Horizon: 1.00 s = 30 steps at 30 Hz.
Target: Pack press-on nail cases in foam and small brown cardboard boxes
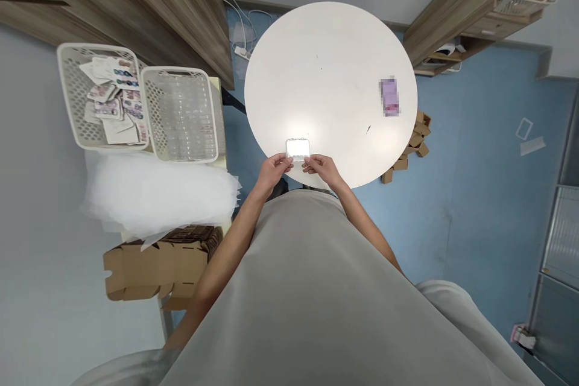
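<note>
A small clear plastic case [298,148] with a white inside is at the near edge of the round white table [325,42]. My left hand [273,169] pinches its lower left corner between thumb and fingers. At the lower right corner, my right hand [322,167] grips it the same way. Some dark marks show along the case's near side, too small to make out. Glare on the tabletop surrounds the case.
A blurred purple item [389,96] lies at the table's right. To the left stand a basket of printed cards [67,96], a basket of clear cases [213,114], white translucent bags [163,193] and flattened cardboard boxes [149,271]. Small brown boxes [418,136] sit on the floor.
</note>
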Each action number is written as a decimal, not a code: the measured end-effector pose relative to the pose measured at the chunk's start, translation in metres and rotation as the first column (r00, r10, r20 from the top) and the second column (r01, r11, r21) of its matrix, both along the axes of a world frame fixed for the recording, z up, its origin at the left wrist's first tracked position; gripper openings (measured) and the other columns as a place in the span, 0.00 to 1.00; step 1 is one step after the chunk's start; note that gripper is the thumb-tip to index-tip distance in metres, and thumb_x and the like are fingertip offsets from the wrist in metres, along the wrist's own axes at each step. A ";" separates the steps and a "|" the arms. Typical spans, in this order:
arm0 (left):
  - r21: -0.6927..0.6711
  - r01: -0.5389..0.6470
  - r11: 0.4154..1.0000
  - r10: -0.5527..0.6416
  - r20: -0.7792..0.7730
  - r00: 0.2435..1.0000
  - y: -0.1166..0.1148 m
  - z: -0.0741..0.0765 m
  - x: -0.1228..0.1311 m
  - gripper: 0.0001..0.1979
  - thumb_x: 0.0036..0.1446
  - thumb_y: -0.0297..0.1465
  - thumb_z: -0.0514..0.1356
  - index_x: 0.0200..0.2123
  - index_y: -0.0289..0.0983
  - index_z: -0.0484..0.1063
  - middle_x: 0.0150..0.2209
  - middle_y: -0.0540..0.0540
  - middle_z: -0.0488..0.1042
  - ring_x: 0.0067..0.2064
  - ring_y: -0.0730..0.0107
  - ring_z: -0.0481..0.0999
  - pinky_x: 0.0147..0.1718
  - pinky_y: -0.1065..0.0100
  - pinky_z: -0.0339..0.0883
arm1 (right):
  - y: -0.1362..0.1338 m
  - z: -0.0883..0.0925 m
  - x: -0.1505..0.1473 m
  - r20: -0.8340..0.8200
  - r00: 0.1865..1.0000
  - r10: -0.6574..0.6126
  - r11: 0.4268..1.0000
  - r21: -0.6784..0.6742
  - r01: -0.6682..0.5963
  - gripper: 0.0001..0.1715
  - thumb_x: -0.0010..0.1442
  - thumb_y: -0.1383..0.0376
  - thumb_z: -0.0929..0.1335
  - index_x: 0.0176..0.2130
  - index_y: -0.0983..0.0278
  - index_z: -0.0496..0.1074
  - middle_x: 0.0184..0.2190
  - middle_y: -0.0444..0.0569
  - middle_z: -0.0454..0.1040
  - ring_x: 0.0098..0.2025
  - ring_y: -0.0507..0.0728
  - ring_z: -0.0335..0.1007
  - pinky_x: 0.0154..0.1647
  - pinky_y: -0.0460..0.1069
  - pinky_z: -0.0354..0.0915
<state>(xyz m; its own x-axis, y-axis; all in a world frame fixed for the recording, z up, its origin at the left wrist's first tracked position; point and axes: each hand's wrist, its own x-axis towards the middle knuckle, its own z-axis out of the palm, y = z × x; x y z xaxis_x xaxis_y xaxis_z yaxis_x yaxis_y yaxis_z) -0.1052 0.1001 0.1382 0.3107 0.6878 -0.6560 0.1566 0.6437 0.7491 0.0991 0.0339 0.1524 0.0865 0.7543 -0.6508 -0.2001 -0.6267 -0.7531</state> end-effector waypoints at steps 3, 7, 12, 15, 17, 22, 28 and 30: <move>-0.021 -0.012 1.000 0.011 -0.011 1.000 -0.003 -0.004 -0.003 0.30 0.55 0.49 0.78 0.53 0.36 0.83 0.49 0.37 0.86 0.52 0.50 0.85 0.58 0.51 0.78 | 0.000 -0.004 -0.003 0.011 1.000 -0.010 0.999 -0.035 0.010 0.33 0.57 0.36 0.81 0.41 0.62 0.81 0.41 0.53 0.87 0.42 0.58 0.85 0.49 0.51 0.77; -0.043 -0.057 0.997 0.055 -0.035 0.998 -0.007 -0.010 -0.011 0.28 0.58 0.47 0.76 0.55 0.36 0.81 0.50 0.37 0.85 0.51 0.52 0.85 0.57 0.52 0.78 | 0.000 -0.012 -0.010 -0.005 1.000 -0.031 0.996 -0.081 0.030 0.30 0.58 0.40 0.82 0.39 0.62 0.81 0.42 0.54 0.87 0.42 0.57 0.85 0.49 0.50 0.77; -0.031 -0.131 0.991 0.129 -0.069 0.989 -0.010 -0.013 -0.033 0.30 0.58 0.49 0.74 0.56 0.36 0.80 0.53 0.36 0.84 0.52 0.53 0.85 0.56 0.54 0.79 | 0.008 -0.037 -0.022 -0.021 0.996 -0.088 0.987 -0.136 0.085 0.25 0.62 0.45 0.81 0.38 0.62 0.80 0.43 0.53 0.86 0.41 0.54 0.85 0.47 0.47 0.76; -0.033 -0.177 0.984 0.173 -0.110 0.979 -0.010 -0.013 -0.051 0.29 0.59 0.49 0.72 0.56 0.36 0.80 0.55 0.36 0.84 0.51 0.55 0.86 0.56 0.54 0.79 | 0.027 -0.059 -0.032 -0.026 0.991 -0.134 0.974 -0.186 0.126 0.18 0.67 0.52 0.80 0.37 0.63 0.79 0.41 0.51 0.86 0.39 0.52 0.84 0.44 0.45 0.75; -0.034 -0.220 0.975 0.213 -0.136 0.968 -0.012 -0.012 -0.064 0.29 0.58 0.49 0.72 0.55 0.36 0.80 0.55 0.37 0.84 0.50 0.56 0.86 0.56 0.55 0.80 | 0.048 -0.073 -0.040 -0.010 0.987 -0.159 0.964 -0.218 0.153 0.15 0.70 0.58 0.78 0.36 0.63 0.78 0.39 0.50 0.85 0.37 0.51 0.83 0.42 0.45 0.75; -0.024 -0.334 0.942 0.328 -0.146 0.933 -0.019 -0.007 -0.093 0.28 0.56 0.49 0.73 0.53 0.37 0.81 0.54 0.37 0.85 0.50 0.57 0.86 0.57 0.54 0.80 | 0.116 -0.099 -0.055 0.028 0.985 -0.172 0.956 -0.237 0.174 0.14 0.73 0.65 0.76 0.34 0.64 0.77 0.32 0.47 0.83 0.32 0.50 0.80 0.39 0.44 0.76; 0.031 -0.412 0.911 0.411 -0.179 0.894 -0.028 -0.008 -0.116 0.30 0.49 0.56 0.75 0.43 0.37 0.82 0.49 0.37 0.86 0.50 0.54 0.85 0.55 0.53 0.79 | 0.178 -0.108 -0.058 0.060 0.980 -0.191 0.948 -0.248 0.200 0.13 0.75 0.66 0.75 0.36 0.64 0.75 0.30 0.46 0.82 0.31 0.49 0.79 0.35 0.42 0.75; 0.038 -0.432 0.901 0.432 -0.185 0.883 -0.030 -0.011 -0.120 0.30 0.47 0.57 0.76 0.41 0.38 0.81 0.46 0.38 0.86 0.50 0.53 0.85 0.55 0.53 0.79 | 0.186 -0.107 -0.055 0.077 0.976 -0.205 0.940 -0.264 0.218 0.12 0.75 0.67 0.75 0.37 0.64 0.75 0.30 0.46 0.81 0.31 0.49 0.79 0.34 0.42 0.75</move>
<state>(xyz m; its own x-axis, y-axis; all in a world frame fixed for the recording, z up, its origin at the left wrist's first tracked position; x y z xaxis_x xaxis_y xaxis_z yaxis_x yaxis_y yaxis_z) -0.2248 0.0697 0.1272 -0.1435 0.7234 -0.6754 -0.0027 0.6822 0.7312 0.0437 0.2204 0.0452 0.2603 0.5123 -0.8184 -0.3182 -0.7547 -0.5737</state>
